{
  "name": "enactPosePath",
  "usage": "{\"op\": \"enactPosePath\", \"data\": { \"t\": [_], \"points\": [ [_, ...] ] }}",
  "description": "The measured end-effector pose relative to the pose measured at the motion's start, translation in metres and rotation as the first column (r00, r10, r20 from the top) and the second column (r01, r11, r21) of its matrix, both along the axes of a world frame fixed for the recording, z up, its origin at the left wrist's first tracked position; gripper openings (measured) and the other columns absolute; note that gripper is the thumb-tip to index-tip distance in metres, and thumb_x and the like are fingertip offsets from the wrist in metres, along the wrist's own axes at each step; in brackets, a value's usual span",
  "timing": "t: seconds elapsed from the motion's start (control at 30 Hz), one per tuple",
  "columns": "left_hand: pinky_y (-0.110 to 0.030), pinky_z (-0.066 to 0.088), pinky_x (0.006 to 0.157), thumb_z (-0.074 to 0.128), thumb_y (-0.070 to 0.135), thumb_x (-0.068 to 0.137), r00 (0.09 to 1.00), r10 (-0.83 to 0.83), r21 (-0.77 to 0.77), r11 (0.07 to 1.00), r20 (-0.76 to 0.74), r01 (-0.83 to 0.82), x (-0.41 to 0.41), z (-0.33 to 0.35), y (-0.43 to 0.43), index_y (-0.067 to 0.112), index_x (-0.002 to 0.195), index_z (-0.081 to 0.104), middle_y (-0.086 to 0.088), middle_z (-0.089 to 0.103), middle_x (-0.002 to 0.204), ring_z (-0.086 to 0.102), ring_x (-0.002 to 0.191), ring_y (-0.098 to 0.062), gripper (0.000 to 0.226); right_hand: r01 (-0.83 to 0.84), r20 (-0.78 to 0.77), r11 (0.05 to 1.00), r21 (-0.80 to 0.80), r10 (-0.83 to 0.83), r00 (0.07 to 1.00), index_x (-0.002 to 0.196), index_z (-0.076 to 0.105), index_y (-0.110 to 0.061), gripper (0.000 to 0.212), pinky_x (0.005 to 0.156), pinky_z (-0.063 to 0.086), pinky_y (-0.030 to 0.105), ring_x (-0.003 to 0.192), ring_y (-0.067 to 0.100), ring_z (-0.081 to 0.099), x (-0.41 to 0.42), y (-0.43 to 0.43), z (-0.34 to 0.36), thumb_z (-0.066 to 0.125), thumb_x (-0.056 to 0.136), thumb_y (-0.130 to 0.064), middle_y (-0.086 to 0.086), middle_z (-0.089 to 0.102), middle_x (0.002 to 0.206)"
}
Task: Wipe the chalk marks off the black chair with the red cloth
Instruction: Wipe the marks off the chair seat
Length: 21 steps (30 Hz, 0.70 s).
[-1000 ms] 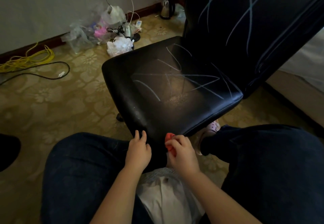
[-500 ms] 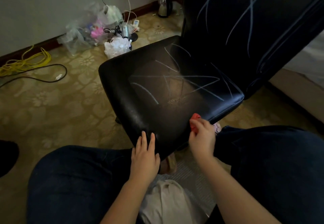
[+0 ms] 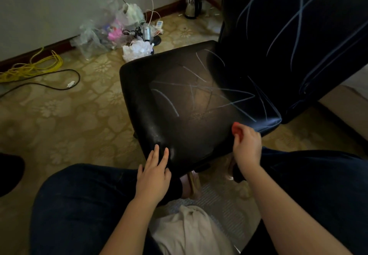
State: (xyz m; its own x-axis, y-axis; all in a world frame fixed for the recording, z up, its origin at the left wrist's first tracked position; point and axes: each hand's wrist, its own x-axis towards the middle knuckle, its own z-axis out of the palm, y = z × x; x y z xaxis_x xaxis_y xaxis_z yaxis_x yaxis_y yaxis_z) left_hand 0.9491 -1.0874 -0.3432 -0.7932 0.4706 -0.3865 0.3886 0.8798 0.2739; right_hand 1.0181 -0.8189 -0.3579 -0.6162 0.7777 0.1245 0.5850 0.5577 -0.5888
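1. Red cloth [image 3: 236, 128] is seen bunched in the curled fingers of the right hand [image 3: 247, 147], at the near right edge of the black chair [image 3: 179, 131] seat, centre right of the frame.
2. The left hand [image 3: 154, 177] is laid with straight fingers on the seat's near corner, lower centre; nothing is held by it.
3. Chalk marks [image 3: 165, 101] are crossed over the seat and over the backrest [image 3: 288, 35] at upper right; none appears wiped.
4. Only a small tip of cloth is exposed, so chalk could be smeared by bare knuckles rather than lifted.
5. If the seat is only lightly braced by the left hand, the chair might be shifted away under wiping pressure.
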Motion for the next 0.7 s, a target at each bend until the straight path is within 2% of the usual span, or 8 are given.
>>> {"op": "enactPosePath", "data": {
  "t": [0.07, 0.13, 0.23, 0.33, 0.4, 0.5, 0.6, 0.7],
  "points": [
    [-0.047, 0.016, 0.122, 0.028, 0.039, 0.106, 1.0, 0.007, -0.008, 1.0, -0.008, -0.007, 0.001, -0.001, 0.0, 0.029, 0.158, -0.002, 0.002, -0.017, 0.165, -0.009, 0.152, -0.016, 0.062, 0.102, 0.006, 0.994, -0.048, -0.101, 0.995, 0.12, 0.065, -0.015, 0.028, 0.097, 0.046, 0.045, 0.109, 0.031, 0.056, 0.0, -0.002, 0.003, 0.059, 0.092, -0.01, 0.006, 0.066, 0.115],
    [-0.047, 0.015, 0.121, 0.026, 0.048, 0.105, 1.0, 0.021, -0.024, 0.999, -0.013, -0.021, 0.006, -0.002, 0.004, 0.025, 0.158, -0.007, -0.002, -0.021, 0.164, -0.012, 0.152, -0.019, 0.066, 0.112, 0.0, 0.992, -0.054, -0.112, 0.994, 0.117, 0.065, -0.01, 0.027, 0.096, 0.047, 0.046, 0.103, 0.033, 0.06, 0.002, -0.023, 0.005, 0.062, 0.09, -0.01, 0.011, 0.067, 0.11],
    [-0.046, 0.013, 0.121, 0.028, 0.059, 0.1, 0.996, 0.067, -0.03, 0.997, -0.05, -0.069, 0.011, -0.004, 0.014, 0.016, 0.157, -0.01, -0.012, -0.019, 0.163, -0.011, 0.152, -0.027, 0.081, -0.094, -0.019, 0.995, -0.028, 0.093, 0.995, 0.113, 0.067, -0.01, 0.024, 0.09, 0.05, 0.039, 0.098, 0.03, 0.06, 0.009, -0.074, 0.002, 0.066, 0.089, -0.01, 0.008, 0.068, 0.105],
    [-0.046, 0.018, 0.122, 0.036, 0.058, 0.099, 0.988, 0.117, 0.002, 0.993, -0.101, -0.118, 0.009, -0.006, 0.019, 0.011, 0.157, -0.003, -0.015, -0.01, 0.165, -0.005, 0.153, -0.03, 0.085, -0.307, -0.048, 0.952, 0.025, 0.307, 0.95, 0.109, 0.068, -0.01, 0.024, 0.087, 0.05, 0.036, 0.095, 0.028, 0.058, 0.014, -0.098, 0.001, 0.069, 0.085, -0.006, 0.006, 0.067, 0.101],
    [-0.046, 0.018, 0.122, 0.038, 0.056, 0.099, 0.983, 0.141, 0.018, 0.99, -0.115, -0.14, 0.005, -0.006, 0.016, 0.011, 0.157, -0.004, -0.013, -0.009, 0.165, -0.004, 0.153, -0.028, 0.084, -0.34, -0.013, 0.939, 0.048, 0.341, 0.94, 0.108, 0.067, -0.011, 0.026, 0.09, 0.047, 0.036, 0.1, 0.027, 0.055, 0.012, -0.083, 0.001, 0.068, 0.082, -0.004, 0.006, 0.065, 0.103],
    [-0.047, 0.019, 0.121, 0.039, 0.052, 0.1, 0.978, 0.158, 0.025, 0.987, -0.133, -0.156, 0.003, -0.008, 0.012, 0.012, 0.157, -0.004, -0.011, -0.008, 0.165, -0.003, 0.153, -0.027, 0.082, -0.071, -0.001, 0.997, -0.013, 0.071, 0.997, 0.107, 0.068, -0.014, 0.025, 0.095, 0.044, 0.037, 0.103, 0.027, 0.056, 0.012, -0.036, -0.003, 0.065, 0.085, -0.005, 0.006, 0.065, 0.106],
    [-0.05, 0.022, 0.12, 0.044, 0.046, 0.1, 0.974, 0.182, 0.055, 0.983, -0.136, -0.176, 0.004, -0.007, 0.013, 0.013, 0.158, -0.002, -0.011, -0.002, 0.166, 0.003, 0.153, -0.029, 0.081, 0.231, -0.035, 0.96, -0.158, -0.24, 0.97, 0.107, 0.068, -0.013, 0.023, 0.095, 0.048, 0.044, 0.103, 0.032, 0.059, 0.013, 0.006, -0.003, 0.062, 0.086, -0.005, 0.01, 0.066, 0.106],
    [-0.054, 0.032, 0.114, 0.063, 0.027, 0.093, 0.969, 0.123, 0.142, 0.985, -0.214, -0.094, 0.008, -0.008, 0.017, 0.017, 0.158, 0.015, -0.013, 0.014, 0.164, 0.02, 0.149, -0.033, 0.081, 0.297, 0.007, 0.94, -0.167, -0.3, 0.954, 0.108, 0.068, -0.011, 0.023, 0.094, 0.048, 0.045, 0.103, 0.033, 0.059, 0.012, -0.001, 0.0, 0.063, 0.086, -0.006, 0.012, 0.066, 0.107]
  ]
}}
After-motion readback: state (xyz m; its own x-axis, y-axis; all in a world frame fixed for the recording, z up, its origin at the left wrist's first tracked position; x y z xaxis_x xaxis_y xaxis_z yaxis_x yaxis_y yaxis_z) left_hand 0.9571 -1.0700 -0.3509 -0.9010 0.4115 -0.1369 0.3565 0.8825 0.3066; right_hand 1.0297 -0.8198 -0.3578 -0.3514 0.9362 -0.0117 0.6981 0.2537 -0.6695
